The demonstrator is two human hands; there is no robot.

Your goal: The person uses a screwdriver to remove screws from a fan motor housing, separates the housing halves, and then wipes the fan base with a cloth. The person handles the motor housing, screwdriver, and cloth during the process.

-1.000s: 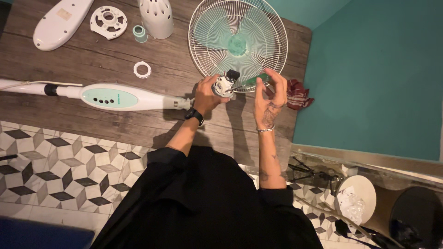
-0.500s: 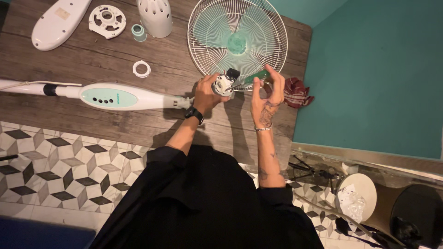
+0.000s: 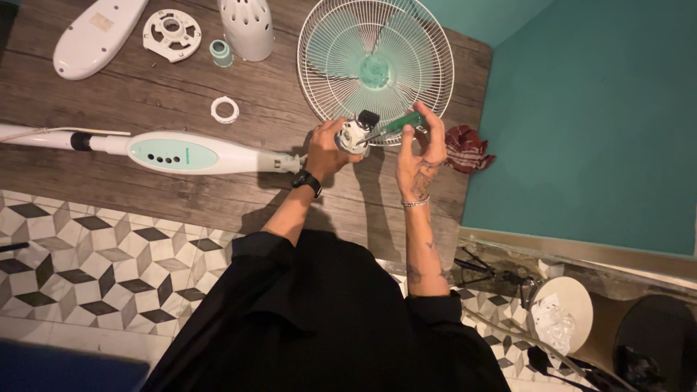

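The fan motor [image 3: 353, 136] sits at the head of the white stand column [image 3: 174, 154], gripped by the left hand [image 3: 327, 149]. The right hand [image 3: 423, 149] pinches a green-handled screwdriver [image 3: 398, 123] against it. At twelve o'clock lies the wire guard [image 3: 375, 65]; at ten o'clock the motor cover [image 3: 248, 27], ring [image 3: 224, 109] and base plate [image 3: 98, 36], already off. The screw itself is hidden.

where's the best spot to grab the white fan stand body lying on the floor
Probably the slim neck of the fan stand body just behind the motor end, where the left hand already wraps it. Come from above: it lies flat and the oval control section is wider.
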